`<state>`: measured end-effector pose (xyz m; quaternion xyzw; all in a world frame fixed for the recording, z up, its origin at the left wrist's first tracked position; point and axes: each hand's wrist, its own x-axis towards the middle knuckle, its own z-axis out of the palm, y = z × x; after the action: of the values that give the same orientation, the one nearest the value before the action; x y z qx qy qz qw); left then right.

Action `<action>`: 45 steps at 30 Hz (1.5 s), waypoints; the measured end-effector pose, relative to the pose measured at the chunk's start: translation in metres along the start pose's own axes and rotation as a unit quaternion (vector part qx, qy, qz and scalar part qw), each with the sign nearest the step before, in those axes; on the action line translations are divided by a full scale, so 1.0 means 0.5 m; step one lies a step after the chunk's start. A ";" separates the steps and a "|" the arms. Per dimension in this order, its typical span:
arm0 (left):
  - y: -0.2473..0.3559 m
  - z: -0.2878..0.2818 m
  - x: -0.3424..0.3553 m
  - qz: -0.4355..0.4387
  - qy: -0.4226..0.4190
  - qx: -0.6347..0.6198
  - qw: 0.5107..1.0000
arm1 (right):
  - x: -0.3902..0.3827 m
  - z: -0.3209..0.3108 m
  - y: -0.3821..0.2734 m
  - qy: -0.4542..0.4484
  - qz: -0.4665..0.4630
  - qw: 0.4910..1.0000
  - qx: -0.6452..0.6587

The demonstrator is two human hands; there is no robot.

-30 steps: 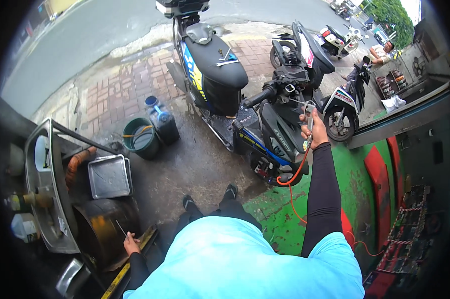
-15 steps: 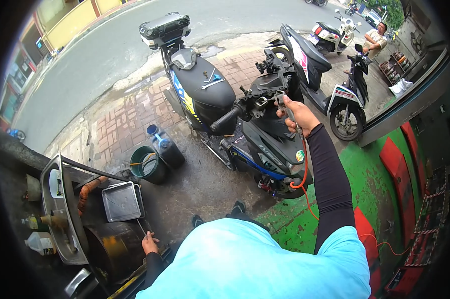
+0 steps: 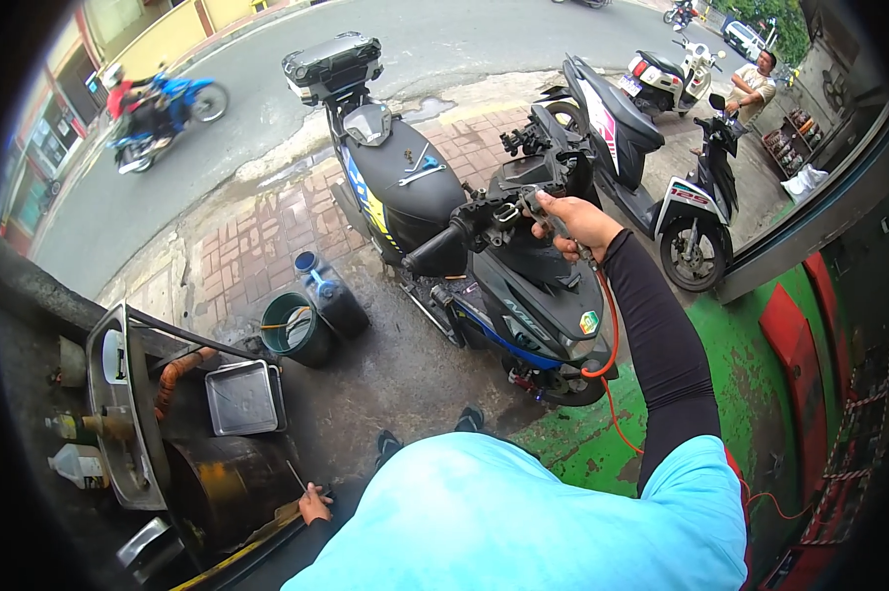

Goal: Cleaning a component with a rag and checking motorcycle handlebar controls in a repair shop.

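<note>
My right hand [image 3: 584, 225] is closed round a grey air blow gun [image 3: 540, 209] at the handlebar of the scooter. An orange air hose [image 3: 610, 325] runs down from its grip. Before me stands the black and blue scooter [image 3: 538, 305], with bare handlebar parts [image 3: 538, 177] uncovered at the front. At the lower left, my left hand [image 3: 315, 503] is closed on a thin metal rod [image 3: 296, 475] beside a dark rusty drum [image 3: 230, 483]. Its far end points up and left. A wrench [image 3: 422, 175] and a small blue tool lie on the scooter's seat [image 3: 405, 158].
A green bucket [image 3: 296, 340] and a dark blue jug [image 3: 336, 305] stand left of the scooter. Near them are a metal tray [image 3: 244, 399] and a steel sink [image 3: 129, 443]. More scooters are parked at right, where a person [image 3: 755, 87] sits. A motorbike [image 3: 168, 118] passes on the road.
My right hand and the blow gun have moved slightly left and down along the handlebar. My left hand has shifted down and right with the rod. A motorbike with a rider has appeared on the road.
</note>
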<state>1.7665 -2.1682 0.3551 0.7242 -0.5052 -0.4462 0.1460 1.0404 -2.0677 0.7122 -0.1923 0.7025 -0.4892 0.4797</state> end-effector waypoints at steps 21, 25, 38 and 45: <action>0.035 0.037 -0.033 0.028 0.010 -0.011 0.999 | 0.009 -0.008 -0.036 -0.024 -0.003 0.999 -0.049; 0.037 0.037 -0.024 0.026 0.006 -0.013 1.000 | 0.011 -0.001 -0.039 -0.016 0.002 0.997 -0.070; 0.030 0.006 0.002 0.042 0.004 -0.018 0.999 | 0.020 0.004 -0.019 0.043 -0.012 0.998 -0.051; 0.029 -0.004 0.011 0.033 0.002 -0.013 0.999 | 0.007 -0.003 -0.031 0.062 0.001 0.997 -0.052</action>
<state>1.7599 -2.1797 0.3631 0.7061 -0.5224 -0.4464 0.1710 1.0344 -2.0766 0.7238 -0.1853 0.7558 -0.4623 0.4250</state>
